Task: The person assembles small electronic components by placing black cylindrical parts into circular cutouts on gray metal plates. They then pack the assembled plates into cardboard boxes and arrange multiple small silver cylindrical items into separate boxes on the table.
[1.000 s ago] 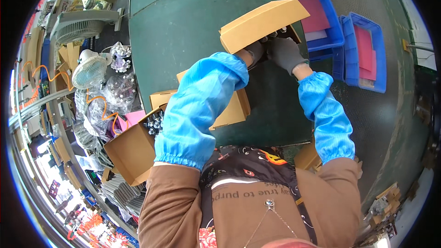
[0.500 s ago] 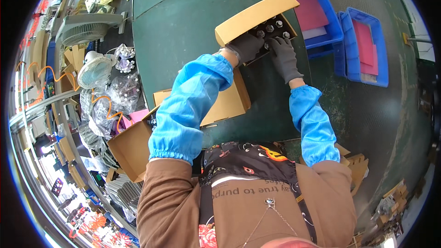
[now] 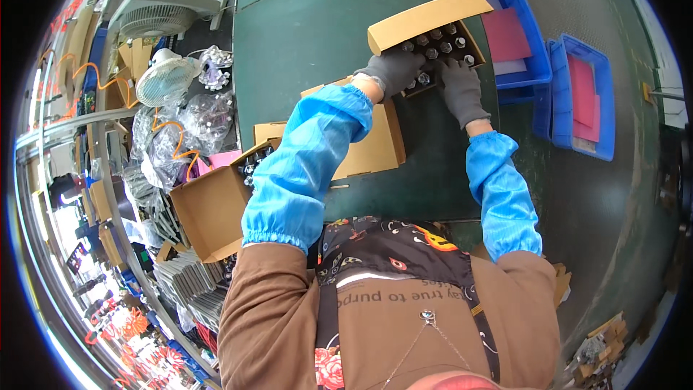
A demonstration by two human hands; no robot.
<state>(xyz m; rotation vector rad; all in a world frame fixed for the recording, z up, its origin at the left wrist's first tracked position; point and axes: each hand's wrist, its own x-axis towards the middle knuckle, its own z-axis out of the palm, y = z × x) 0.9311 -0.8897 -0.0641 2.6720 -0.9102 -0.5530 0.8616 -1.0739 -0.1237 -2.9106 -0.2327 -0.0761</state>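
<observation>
An open cardboard box point(image 3: 430, 20) stands at the far part of the table, its long flap raised. Inside it are several shiny metal fittings point(image 3: 446, 48) with faceted tops, set upright in rows. My left hand point(image 3: 393, 72), in a grey glove, is at the box's left end, its fingers curled in by the fittings. My right hand point(image 3: 463, 92), gloved too, reaches over the near edge with bent fingers among the fittings. The fingertips of both hands are partly hidden, and what they grip cannot be made out.
Another cardboard box point(image 3: 375, 146) lies under my left forearm. An open carton point(image 3: 209, 213) with metal parts sits at the left. Blue crates point(image 3: 541, 65) with pink sheets stand right of the green table point(image 3: 310, 29). A small fan point(image 3: 167, 81) and plastic-wrapped parts are left.
The view has shifted, so the table appears farther right. Relative to the box, my left hand has drawn back leftward, uncovering more fittings. My right hand stays at the near edge.
</observation>
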